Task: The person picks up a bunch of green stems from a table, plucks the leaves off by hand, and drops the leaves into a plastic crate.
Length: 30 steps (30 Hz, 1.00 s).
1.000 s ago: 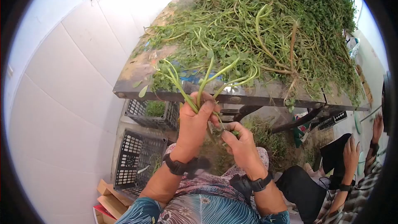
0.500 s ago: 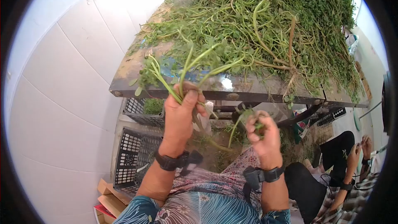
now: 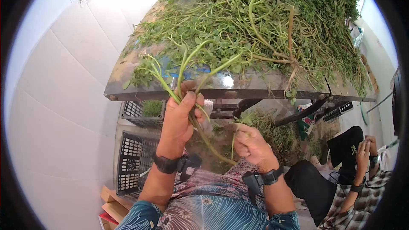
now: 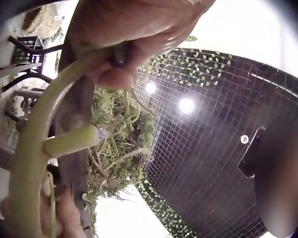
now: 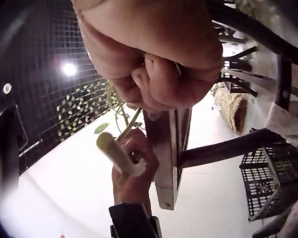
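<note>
Several green stems fan upward from the left hand, which grips the branching plant in front of the table edge. Its thick lower stem slants down past the palm to the right. Beside that stem, the right hand has curled fingers and pinches a thin side stem. In the left wrist view the left hand is above the thick stem, which has a short cut-looking stub. The right wrist view shows the right hand with a thin stem at its fingertips, and the left hand beyond.
A large heap of greens covers much of the table. Black crates stand below left, near cardboard. Loose greens lie under the table. Another person's hands are at right.
The left hand has moved left with the plant. The right hand moved away rightward holding leafy bits, then came back toward the thick stem with its fingers curled; those leafy bits no longer show there.
</note>
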Each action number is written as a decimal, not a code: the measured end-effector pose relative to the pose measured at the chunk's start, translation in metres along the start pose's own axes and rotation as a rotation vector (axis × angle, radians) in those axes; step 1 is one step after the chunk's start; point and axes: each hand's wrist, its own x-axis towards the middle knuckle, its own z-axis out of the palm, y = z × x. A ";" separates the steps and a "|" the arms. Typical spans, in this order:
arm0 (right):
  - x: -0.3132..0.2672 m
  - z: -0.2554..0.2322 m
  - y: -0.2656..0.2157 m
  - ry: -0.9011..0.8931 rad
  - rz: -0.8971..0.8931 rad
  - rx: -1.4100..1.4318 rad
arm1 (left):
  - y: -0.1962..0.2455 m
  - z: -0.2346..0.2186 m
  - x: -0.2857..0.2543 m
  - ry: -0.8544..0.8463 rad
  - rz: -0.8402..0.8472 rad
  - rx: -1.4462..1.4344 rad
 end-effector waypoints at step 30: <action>0.020 0.052 -0.036 0.267 -0.687 -0.729 | -0.012 0.022 -0.024 -0.110 -0.423 -0.036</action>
